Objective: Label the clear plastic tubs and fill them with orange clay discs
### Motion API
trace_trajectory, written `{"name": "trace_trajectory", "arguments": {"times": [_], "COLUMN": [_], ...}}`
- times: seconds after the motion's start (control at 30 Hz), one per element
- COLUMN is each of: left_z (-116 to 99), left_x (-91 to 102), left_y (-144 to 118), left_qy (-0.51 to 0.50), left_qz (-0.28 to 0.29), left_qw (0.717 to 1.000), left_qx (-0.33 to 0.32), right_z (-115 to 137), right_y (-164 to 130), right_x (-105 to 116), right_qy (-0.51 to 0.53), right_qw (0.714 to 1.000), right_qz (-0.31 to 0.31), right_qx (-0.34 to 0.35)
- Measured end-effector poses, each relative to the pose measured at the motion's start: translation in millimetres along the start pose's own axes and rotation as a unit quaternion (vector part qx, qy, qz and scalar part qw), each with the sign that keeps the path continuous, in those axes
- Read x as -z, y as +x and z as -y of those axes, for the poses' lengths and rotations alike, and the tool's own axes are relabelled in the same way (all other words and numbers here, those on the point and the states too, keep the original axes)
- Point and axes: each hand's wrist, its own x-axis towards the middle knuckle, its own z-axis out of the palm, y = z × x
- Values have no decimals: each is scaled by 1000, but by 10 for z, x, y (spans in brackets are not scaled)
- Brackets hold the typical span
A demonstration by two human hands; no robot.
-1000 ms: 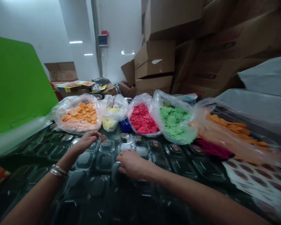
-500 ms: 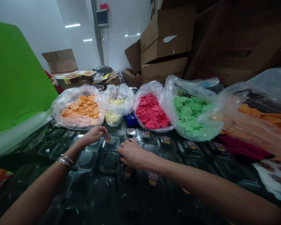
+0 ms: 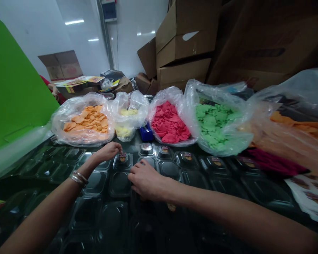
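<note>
My left hand [image 3: 110, 151] is closed in a pinch, its fingertips at the upper edge of a small round printed sticker [image 3: 122, 156]. That sticker lies at the lid of a clear-topped plastic container [image 3: 122, 164]. To the right, my right hand [image 3: 146, 179] sits low over the containers with fingers bent and slightly apart. I see nothing in it, though its fingertips are partly hidden. An unlabelled container [image 3: 119, 184] is just left of it. Other containers [image 3: 187, 160] in the back row carry similar stickers.
Behind the containers stand plastic bags of orange [image 3: 88, 121], yellow [image 3: 125, 132], pink [image 3: 171, 121] and green [image 3: 214, 121] flat pieces. A sticker sheet [image 3: 310, 197] lies at right. Cardboard boxes [image 3: 184, 46] are stacked behind. A green panel [image 3: 16, 84] stands left, with another person's hand [image 3: 53, 88] beyond.
The sticker at my left fingertips has come down against the container lid. My right hand has shifted slightly left and nearer to me. The whole view has moved a little.
</note>
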Motion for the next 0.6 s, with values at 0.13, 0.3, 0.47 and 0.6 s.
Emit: {"name": "trace_trajectory", "arguments": {"times": [0.13, 0.3, 0.47, 0.6], "left_z": [35, 14, 31, -270], "left_x": [-42, -143, -190, -225], "left_y": [19, 20, -111, -143], "left_qy": [19, 37, 38, -7], "left_qz": [3, -11, -65, -110], "left_qw": [1000, 999, 995, 993], "left_qx": [7, 27, 64, 30], "right_z": [23, 107, 183, 359], "right_y": [-13, -61, -133, -312], "right_x": [4, 82, 230, 372], "right_qy": [3, 10, 0, -10], "right_qw": [1000, 1000, 999, 998], "right_qz": [1, 6, 1, 8], "right_qx": [0, 11, 48, 66]}}
